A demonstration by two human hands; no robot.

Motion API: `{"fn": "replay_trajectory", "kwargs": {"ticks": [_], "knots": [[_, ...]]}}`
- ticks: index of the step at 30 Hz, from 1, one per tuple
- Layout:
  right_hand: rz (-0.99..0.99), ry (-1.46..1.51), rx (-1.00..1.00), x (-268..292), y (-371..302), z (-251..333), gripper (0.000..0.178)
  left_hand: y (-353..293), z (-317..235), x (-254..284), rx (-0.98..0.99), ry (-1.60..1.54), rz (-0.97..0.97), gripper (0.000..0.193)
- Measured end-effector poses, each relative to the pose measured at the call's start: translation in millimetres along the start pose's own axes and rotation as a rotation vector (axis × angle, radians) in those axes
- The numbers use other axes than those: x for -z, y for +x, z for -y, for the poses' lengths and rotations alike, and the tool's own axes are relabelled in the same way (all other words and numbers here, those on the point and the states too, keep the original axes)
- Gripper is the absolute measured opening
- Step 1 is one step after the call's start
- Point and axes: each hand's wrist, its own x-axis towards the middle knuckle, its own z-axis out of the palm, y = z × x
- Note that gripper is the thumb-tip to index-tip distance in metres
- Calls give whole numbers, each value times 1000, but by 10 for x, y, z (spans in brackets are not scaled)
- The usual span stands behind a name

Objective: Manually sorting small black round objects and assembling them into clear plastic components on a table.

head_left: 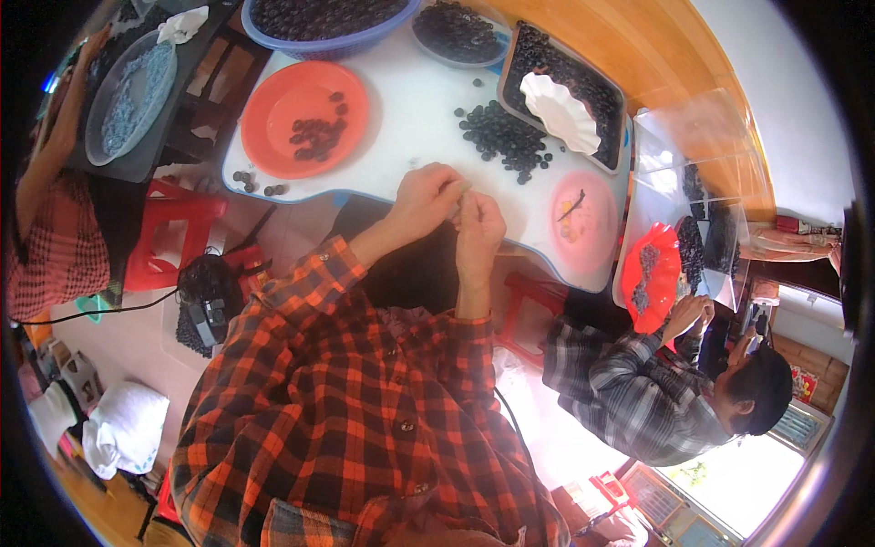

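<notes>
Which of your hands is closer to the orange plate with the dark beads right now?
Left. The left hand is at the table's near edge, just right of the orange plate. The right hand is pressed fingertip to fingertip against the left one, on its far side from the plate.

A round orange plastic plate (273, 123) sits on the white table (410, 109) with a small cluster of dark round pieces (317, 135) on it — a few more lie loose near the table's left edge (255, 184). A blue plastic basin (319, 44) full of the same dark pieces stands at the far side, beside a clear bowl (456, 32) and a dark rectangular tray (597, 91) that carries a white scalloped dish (558, 109). A loose heap of dark pieces (506, 137) lies in front of the tray. A pale pink plate (583, 223) holds a few scraps. Under the table stands a red plastic stool (169, 232) — to the right, a person in a grey plaid shirt (629, 383) sits by a red plate (652, 273).
</notes>
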Motion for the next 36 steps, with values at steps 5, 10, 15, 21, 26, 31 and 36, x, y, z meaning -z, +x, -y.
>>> {"fn": "replay_trajectory", "kwargs": {"ticks": [5,10,15,21,26,31,36], "knots": [[-106,-106,112,-17,35,-58,10,34,33,-132,140,-60,21,22],[-135,-367,302,-1,57,-34,5,66,42,-194,194,-101,8,24],[-153,-499,408,46,94,-136,4,62,83,-219,218,-86,13,24],[-90,-265,298,45,61,-90,7,63,91,-116,529,-639,79,21],[-41,-89,131,62,1,1,13,51,-11,-97,580,-792,79,19],[-46,94,67,28,-17,-84,16,-49,9,-167,473,-729,40,17],[-77,-11,69,-24,-23,-51,14,-58,9,-117,421,-548,14,19]]}}
